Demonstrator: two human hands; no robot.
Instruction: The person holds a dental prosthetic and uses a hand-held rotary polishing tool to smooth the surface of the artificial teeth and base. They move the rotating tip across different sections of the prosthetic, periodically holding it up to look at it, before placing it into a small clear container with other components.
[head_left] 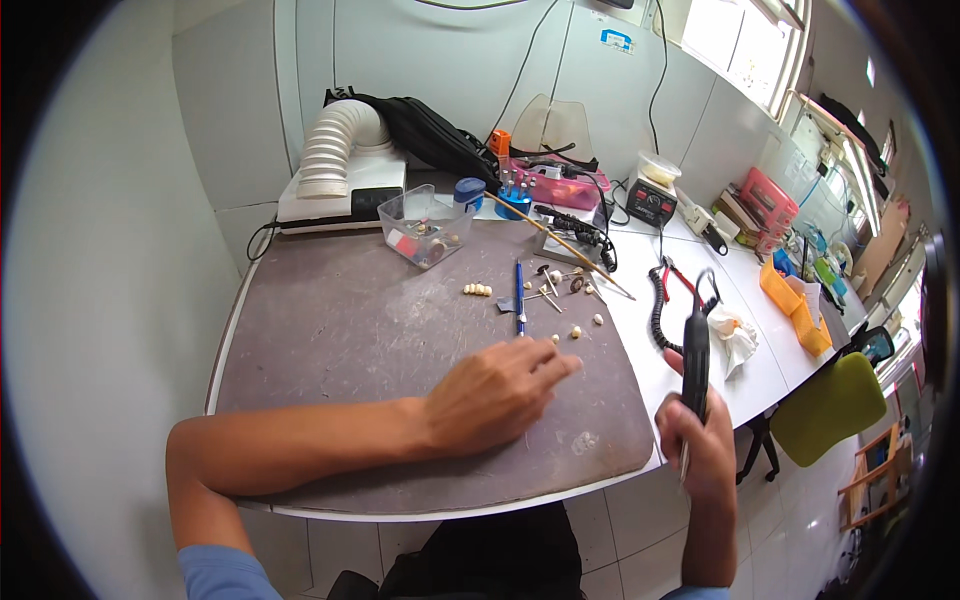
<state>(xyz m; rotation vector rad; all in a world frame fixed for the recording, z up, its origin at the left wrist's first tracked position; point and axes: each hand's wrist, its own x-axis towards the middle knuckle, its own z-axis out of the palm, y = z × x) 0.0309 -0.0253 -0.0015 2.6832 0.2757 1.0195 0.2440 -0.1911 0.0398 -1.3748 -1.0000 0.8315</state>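
Note:
My left hand [497, 393] is low over the brown mat [330, 340], palm down with its fingers curled. Whatever lies between those fingertips is hidden. Just beyond them are small cream tooth-shaped pieces [576, 332] and a blue pen [520, 290]. Off the mat's right edge, my right hand [697, 435] is closed around a black rotary handpiece [696, 355], held nearly upright. The handpiece's coiled black cord [657, 322] loops over the white table. A joined row of tooth-shaped pieces [478, 290] and several small mounted polishing wheels [575, 285] lie farther up the mat.
A clear plastic box [425, 232] with small parts stands at the mat's far edge, near a white ribbed hose [335, 140]. Behind are a blue bur stand [514, 205], a pink basket [560, 190] and a black control box [651, 204]. Crumpled tissue [735, 340] and orange trays [797, 305] lie right.

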